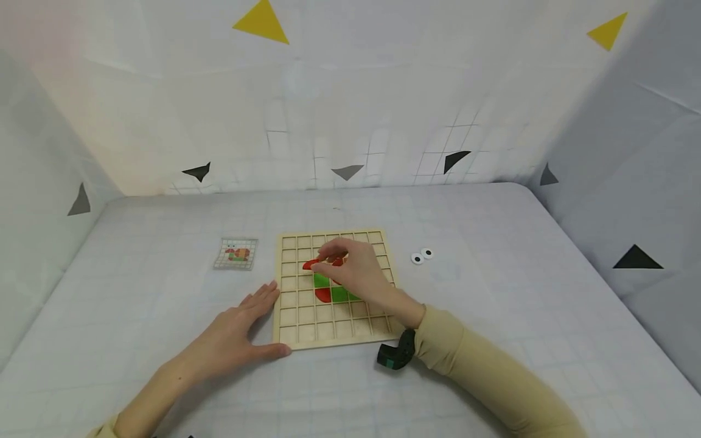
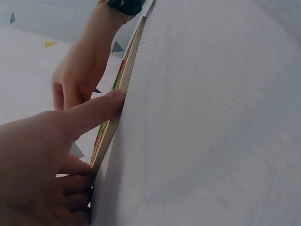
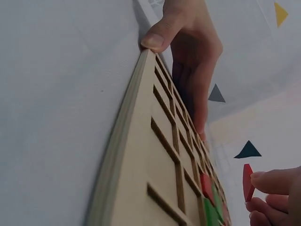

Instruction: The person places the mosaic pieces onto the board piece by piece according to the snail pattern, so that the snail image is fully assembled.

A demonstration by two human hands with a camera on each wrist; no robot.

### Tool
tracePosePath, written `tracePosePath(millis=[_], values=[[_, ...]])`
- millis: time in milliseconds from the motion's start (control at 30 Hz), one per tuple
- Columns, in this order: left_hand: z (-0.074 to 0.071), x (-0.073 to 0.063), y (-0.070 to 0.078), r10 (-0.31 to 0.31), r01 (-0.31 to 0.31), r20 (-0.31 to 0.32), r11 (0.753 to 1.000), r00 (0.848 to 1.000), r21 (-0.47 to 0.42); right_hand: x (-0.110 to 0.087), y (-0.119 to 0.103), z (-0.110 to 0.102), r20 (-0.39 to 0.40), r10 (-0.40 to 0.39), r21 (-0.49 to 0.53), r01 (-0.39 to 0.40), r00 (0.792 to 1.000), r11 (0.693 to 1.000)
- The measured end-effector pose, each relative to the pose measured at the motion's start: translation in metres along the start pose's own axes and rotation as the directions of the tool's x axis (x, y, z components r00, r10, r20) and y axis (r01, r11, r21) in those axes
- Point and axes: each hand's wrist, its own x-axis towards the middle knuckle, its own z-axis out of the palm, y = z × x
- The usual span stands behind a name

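A pale wooden grid board [image 1: 306,334] lies flat on the table, its square cells framed by raised strips. Over its middle, my right hand [image 1: 358,274] pinches a thin red piece [image 3: 248,183] between thumb and fingers, held above the cells in the right wrist view. Green pieces [image 1: 339,295] and a rounded red piece [image 1: 324,295] sit in cells below that hand, which hides part of the group. My left hand [image 1: 232,331] rests at the board's left side, fingertips along the edge and thumb [image 3: 157,40] against the near left corner.
Left of the board lies a small card [image 1: 235,254] printed with a grid and a coloured figure. To the right are two white eye discs [image 1: 418,259] with black pupils. White sheeting with triangle markers [image 1: 347,172] rises behind the table.
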Motion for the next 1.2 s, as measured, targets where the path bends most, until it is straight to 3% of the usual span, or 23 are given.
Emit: tracePosePath(millis=[267,500,767,1033,1200], values=[[0.001,0.000,0.000,-0.003,0.003,0.005,1.000,1.000,0.000,0.006,0.007,0.022,-0.027,-0.137,-0.095,0.134,0.990,0.987],[0.001,-0.002,-0.002,0.005,-0.005,-0.020,1.000,1.000,0.009,0.005,0.011,0.026,-0.028,-0.219,-0.171,0.211,0.975,0.962],[0.002,0.000,-0.001,0.004,-0.004,-0.006,1.000,1.000,0.000,0.003,0.015,0.026,-0.023,-0.283,-0.233,0.270,0.959,0.934],[0.002,0.000,-0.001,-0.003,0.003,-0.006,1.000,1.000,0.008,0.002,0.016,0.027,-0.035,-0.302,-0.226,0.287,0.953,0.931],[0.002,0.000,0.000,-0.001,0.001,-0.018,1.000,1.000,0.010,0.004,0.015,0.025,-0.137,-0.324,-0.156,0.303,0.936,0.940]])
